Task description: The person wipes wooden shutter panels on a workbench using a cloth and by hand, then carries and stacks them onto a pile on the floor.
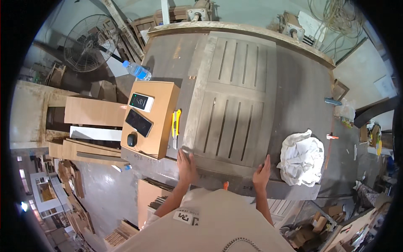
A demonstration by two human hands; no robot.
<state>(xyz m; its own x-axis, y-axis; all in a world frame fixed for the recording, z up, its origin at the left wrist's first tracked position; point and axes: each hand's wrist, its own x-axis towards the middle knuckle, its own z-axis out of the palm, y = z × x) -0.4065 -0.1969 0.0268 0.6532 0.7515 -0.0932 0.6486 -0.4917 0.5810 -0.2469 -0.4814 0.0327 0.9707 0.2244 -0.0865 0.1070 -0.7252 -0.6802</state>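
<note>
Two hands rest on a slotted wooden panel on the bench.

Head view: the left hand (186, 164) lies flat, fingers spread, on the near left corner of the slotted panel (235, 101); the right hand (262, 172) presses its near right edge, fingers together, holding nothing. A yellow knife (176, 123) lies beside a cardboard box (161, 122); a white cloth (301, 158) lies at the right.

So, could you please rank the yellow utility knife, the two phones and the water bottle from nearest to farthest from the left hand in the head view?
From the left hand:
1. Yellow utility knife, just beyond it, beside the cardboard box.
2. Black phone, on the box, further left.
3. White-edged phone, behind the black one.
4. Water bottle, past the box's far end.
</note>
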